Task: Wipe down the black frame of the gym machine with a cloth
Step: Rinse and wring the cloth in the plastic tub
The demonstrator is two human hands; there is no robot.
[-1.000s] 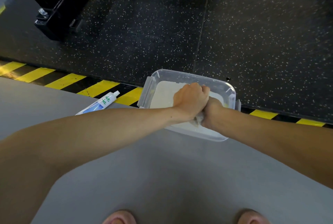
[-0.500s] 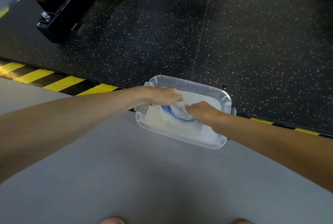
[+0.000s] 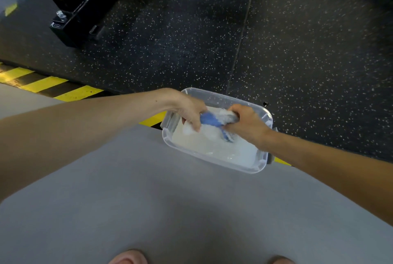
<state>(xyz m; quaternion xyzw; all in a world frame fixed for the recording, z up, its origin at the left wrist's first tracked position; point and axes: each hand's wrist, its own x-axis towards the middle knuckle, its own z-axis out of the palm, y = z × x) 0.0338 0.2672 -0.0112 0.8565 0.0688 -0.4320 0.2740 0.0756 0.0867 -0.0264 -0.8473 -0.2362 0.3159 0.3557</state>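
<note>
Gripping cloth (image 3: 211, 118) in left hand (image 3: 188, 111) and right hand (image 3: 247, 125) over tub (image 3: 261, 165), risks dripping on floor (image 3: 170, 189) if lifted unwrung.

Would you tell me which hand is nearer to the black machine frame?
Left. The left hand grips the cloth on the side toward the black frame, up and to its left; the right hand grips the other end, farther off.

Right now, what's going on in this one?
A person's left hand and right hand both grip a blue-and-white cloth over a clear tub of milky water on the floor, seemingly wringing it. The black frame of the machine stands off at the upper left, not yet touched.
</note>
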